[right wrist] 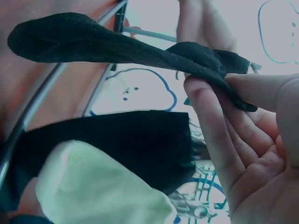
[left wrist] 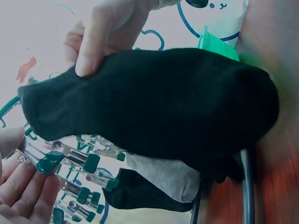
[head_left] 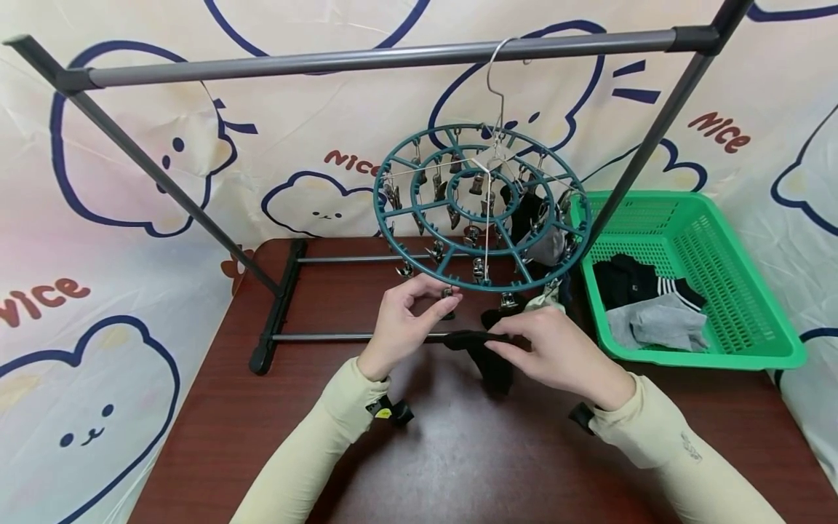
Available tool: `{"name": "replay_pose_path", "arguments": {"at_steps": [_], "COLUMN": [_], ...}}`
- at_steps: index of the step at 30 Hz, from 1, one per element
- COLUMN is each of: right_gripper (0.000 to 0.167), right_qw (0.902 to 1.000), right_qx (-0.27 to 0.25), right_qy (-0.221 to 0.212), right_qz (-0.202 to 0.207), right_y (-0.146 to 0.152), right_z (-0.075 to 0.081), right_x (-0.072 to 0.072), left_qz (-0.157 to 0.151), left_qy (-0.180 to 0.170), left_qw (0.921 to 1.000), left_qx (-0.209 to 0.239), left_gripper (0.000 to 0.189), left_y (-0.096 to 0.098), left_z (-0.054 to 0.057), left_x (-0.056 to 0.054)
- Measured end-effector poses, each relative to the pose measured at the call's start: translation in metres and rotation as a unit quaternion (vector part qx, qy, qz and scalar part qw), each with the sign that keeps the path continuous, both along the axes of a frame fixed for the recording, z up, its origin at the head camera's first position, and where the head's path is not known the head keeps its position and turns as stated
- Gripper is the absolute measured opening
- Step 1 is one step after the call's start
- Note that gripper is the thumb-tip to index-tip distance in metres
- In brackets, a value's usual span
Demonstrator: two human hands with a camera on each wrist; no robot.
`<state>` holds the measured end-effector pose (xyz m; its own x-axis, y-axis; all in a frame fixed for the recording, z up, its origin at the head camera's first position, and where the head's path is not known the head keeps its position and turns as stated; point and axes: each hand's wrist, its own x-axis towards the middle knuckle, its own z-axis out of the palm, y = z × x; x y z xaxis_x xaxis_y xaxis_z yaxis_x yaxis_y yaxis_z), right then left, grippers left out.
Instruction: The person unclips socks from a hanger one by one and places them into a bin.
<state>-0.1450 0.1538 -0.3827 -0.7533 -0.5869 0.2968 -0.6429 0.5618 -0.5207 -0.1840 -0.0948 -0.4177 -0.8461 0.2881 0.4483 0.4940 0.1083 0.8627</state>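
My right hand (head_left: 556, 349) pinches a black sock (head_left: 487, 360) near its opening, and the toe end droops below. In the left wrist view this sock (left wrist: 154, 102) spreads broad and flat, its cuff just above a metal clip (left wrist: 49, 161) with green tips. My left hand (head_left: 409, 320) holds that clip between thumb and fingers, under the front rim of the round green hanger (head_left: 484, 288). More clips dangle from the hanger's rings. On its right side hang other socks, including a black sock (right wrist: 112, 149), a pale green sock (right wrist: 93, 182) and a grey sock (left wrist: 168, 177).
The hanger's hook (head_left: 491, 80) goes over the grey bar (head_left: 294, 65) of a rack standing on the brown table (head_left: 458, 466). A green basket (head_left: 740, 255) with black and grey socks sits at the right. Patterned cloth covers the back.
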Motion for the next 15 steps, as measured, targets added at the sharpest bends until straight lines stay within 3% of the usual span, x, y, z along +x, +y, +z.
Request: {"name": "replay_pose_path", "arguments": {"at_steps": [9, 15], "right_gripper": [0.013, 0.019], "right_qw": [0.9970, 0.9937], "right_qx": [-0.033, -0.026], "right_qy": [0.069, 0.099], "right_qz": [-0.011, -0.046], "right_y": [0.023, 0.044], "right_z": [0.008, 0.018], "right_x": [0.007, 0.013], "left_qz": [0.009, 0.014], "left_qy": [-0.003, -0.007], "left_qw": [0.9999, 0.9998], "left_qx": [0.008, 0.014], "left_gripper": [0.016, 0.016], "left_y": [-0.003, -0.008], "left_z": [0.001, 0.000], "left_x": [0.000, -0.002]}}
